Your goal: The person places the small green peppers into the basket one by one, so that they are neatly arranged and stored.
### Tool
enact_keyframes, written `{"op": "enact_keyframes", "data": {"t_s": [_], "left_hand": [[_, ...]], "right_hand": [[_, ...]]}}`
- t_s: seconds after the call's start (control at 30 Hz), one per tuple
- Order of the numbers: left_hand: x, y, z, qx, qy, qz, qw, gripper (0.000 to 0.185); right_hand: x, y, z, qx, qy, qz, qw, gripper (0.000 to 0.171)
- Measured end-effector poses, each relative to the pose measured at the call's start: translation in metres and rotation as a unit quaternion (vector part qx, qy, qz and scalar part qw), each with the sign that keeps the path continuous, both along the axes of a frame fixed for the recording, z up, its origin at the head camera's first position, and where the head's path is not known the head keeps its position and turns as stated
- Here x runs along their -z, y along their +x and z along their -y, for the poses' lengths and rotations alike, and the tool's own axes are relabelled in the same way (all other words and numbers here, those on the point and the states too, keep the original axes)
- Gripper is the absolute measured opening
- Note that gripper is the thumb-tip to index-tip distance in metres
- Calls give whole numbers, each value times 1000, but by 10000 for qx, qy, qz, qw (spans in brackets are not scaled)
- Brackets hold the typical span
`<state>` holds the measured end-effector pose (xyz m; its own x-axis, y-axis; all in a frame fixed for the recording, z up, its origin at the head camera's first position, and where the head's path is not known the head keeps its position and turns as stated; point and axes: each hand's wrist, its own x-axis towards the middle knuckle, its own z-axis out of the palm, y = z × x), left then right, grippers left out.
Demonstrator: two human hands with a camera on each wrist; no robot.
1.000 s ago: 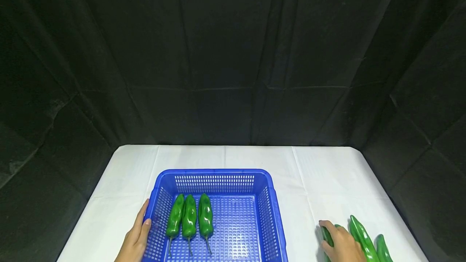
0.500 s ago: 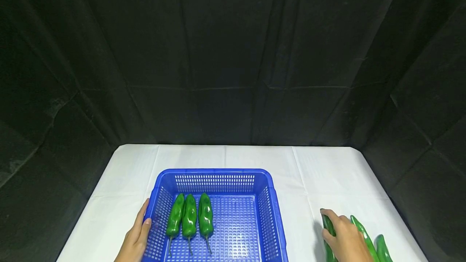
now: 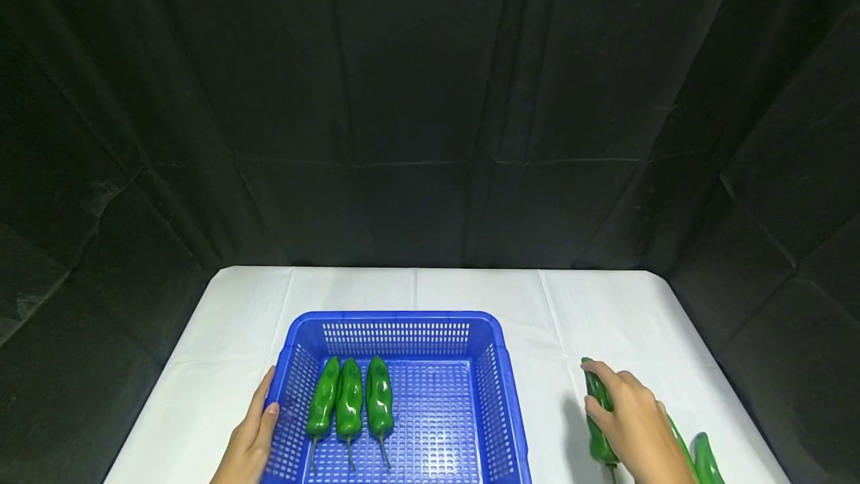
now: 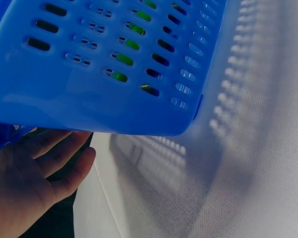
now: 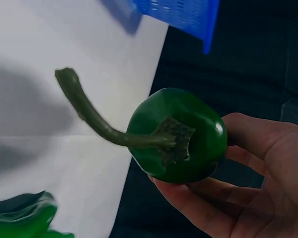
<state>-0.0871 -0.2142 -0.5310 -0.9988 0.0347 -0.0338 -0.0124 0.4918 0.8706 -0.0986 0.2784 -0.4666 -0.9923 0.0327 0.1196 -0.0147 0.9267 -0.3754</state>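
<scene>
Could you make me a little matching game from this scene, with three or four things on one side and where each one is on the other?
Things:
1. left hand
2. right hand
3. three peppers
4. basket

Places or states:
A. lying side by side in the basket
B. standing on the white table
C. resting against the basket's outer left wall
D. gripping a green pepper

Pairs: 1-C, 2-D, 3-A, 4-B
</scene>
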Motion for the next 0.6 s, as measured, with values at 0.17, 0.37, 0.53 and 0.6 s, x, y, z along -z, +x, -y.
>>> {"op": "enact_keyframes", "data": {"t_s": [0.17,0.37,0.53,0.6], "left_hand": [[0,0,0,-7,-47,-65,10000,53],[1,1,0,-55,-120,-116,9998,53],[1,1,0,-37,-107,-76,9999,53],[0,1,-1,-21,-113,-55,9999,53]], "right_hand": [[-10,-7,9,-25,-58,-156,9999,41],[-23,-13,22,-44,-226,-355,9991,40],[-32,-18,34,-52,-399,-244,9989,39],[-35,-20,38,-45,-459,-166,9988,39]]}}
